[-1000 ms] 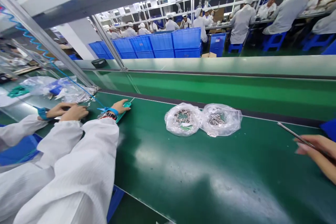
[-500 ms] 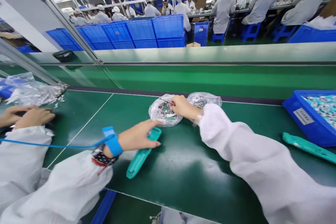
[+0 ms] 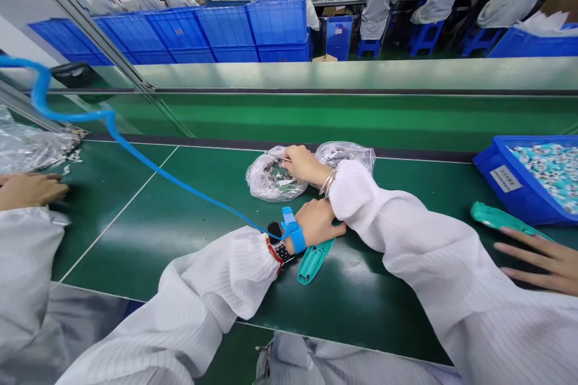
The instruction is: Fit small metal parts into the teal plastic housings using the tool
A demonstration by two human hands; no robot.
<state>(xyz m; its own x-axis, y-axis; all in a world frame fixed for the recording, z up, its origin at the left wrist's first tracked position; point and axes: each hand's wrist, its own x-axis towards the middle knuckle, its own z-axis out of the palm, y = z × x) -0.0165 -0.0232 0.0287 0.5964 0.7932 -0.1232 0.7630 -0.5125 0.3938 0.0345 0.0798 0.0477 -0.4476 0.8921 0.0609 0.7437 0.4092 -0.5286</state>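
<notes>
Left hand (image 3: 320, 224) gripped teal casing (image 3: 315, 260) at frame centre; right hand (image 3: 304, 163) pinched tweezers (image 3: 279, 156) over parts bag (image 3: 272, 175).

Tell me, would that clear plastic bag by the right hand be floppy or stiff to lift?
Probably floppy: the clear plastic bag looks thin and crinkled, slumped on the green belt. Its small dark parts would likely shift and sag. The glossy film may be slippery where the right hand touches it.

Table (image 3: 189, 204): dark green, thin white lines. Plastic part (image 3: 315, 260): teal. Wrist strap (image 3: 293, 233) and coiled cord (image 3: 135, 153): bright blue. Sleeves (image 3: 406, 234): white, finely striped. Bags (image 3: 271, 177): clear. Bin (image 3: 501, 177): blue.
</notes>
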